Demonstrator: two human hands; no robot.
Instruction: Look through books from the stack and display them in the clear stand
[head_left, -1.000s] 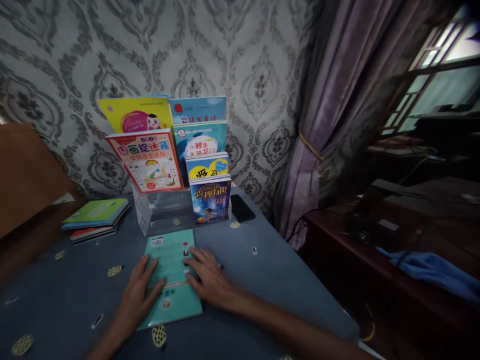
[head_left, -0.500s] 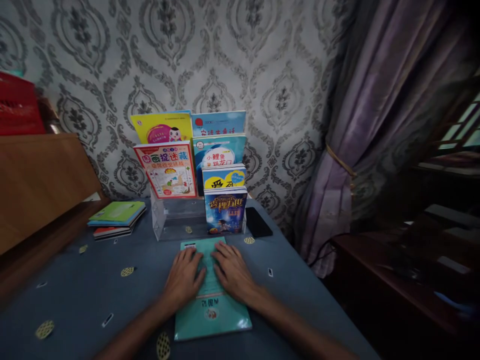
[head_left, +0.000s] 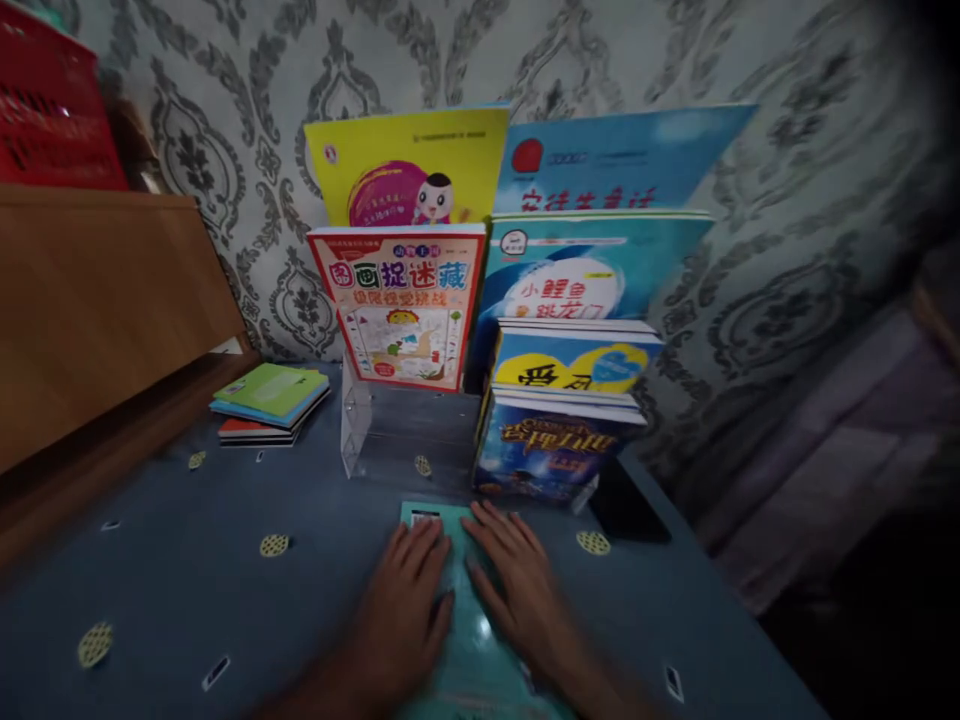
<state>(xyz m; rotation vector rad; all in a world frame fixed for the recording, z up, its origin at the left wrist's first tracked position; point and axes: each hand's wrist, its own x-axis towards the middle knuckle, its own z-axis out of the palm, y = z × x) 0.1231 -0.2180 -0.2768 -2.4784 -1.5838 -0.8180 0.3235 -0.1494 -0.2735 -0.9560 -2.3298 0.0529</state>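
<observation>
A teal book (head_left: 476,665) lies flat on the table in front of me, a barcode label at its far left corner. My left hand (head_left: 405,605) rests palm down over its left side, fingers stretched forward. Over the right side lies my right hand (head_left: 521,590), also flat, its fingers slightly spread. Just beyond the hands stands a clear acrylic book rack (head_left: 409,430). Its left side carries a yellow book (head_left: 409,165) behind a red-bordered picture book (head_left: 409,305). Stacked in tiers on the right are several blue books, the front one dark blue (head_left: 551,455).
A small pile of thin books (head_left: 274,395) with a green one on top lies left of the rack. At right sits a flat black object (head_left: 630,505). A wooden cabinet (head_left: 112,310) bearing a red basket (head_left: 56,105) borders the left. Patterned wall and curtain (head_left: 840,460) stand behind.
My view has moved closer to the rack and swung left, so the book's near end is now cut off. Both hands stay flat on the teal book.
</observation>
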